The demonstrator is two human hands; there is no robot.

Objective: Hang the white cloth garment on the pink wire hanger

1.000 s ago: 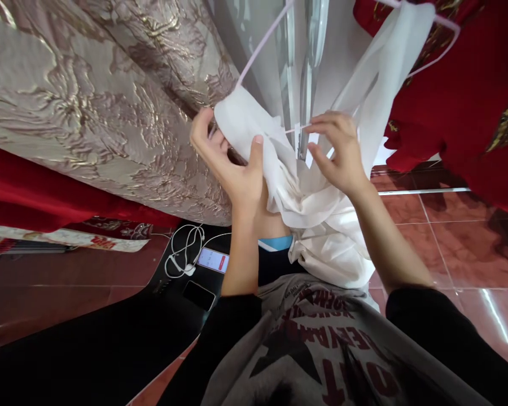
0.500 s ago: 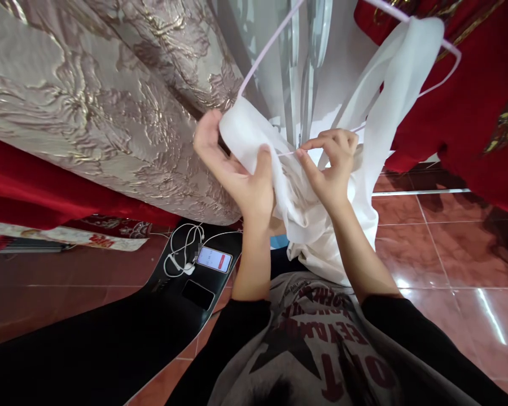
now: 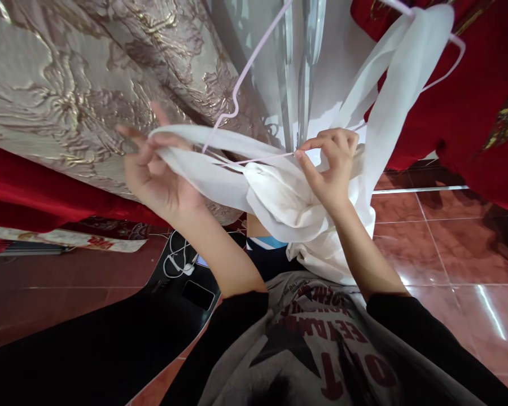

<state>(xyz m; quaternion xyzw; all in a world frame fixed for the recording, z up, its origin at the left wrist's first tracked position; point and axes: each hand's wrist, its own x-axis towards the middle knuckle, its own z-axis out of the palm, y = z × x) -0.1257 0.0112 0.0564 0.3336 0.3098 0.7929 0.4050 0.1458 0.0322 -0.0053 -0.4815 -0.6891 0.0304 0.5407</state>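
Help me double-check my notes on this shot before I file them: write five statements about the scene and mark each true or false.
1. The right hand pinches a thin pink strand. True.
2. The left hand is down at the floor. False: the left hand is raised, at one end of the white fabric.
3. A dark-screened phone lies on a black surface. True.
4. The floor is covered in grey carpet. False: it is made of reddish tiles.
5. Red fabric with gold patterning hangs on the right of the picture. True.
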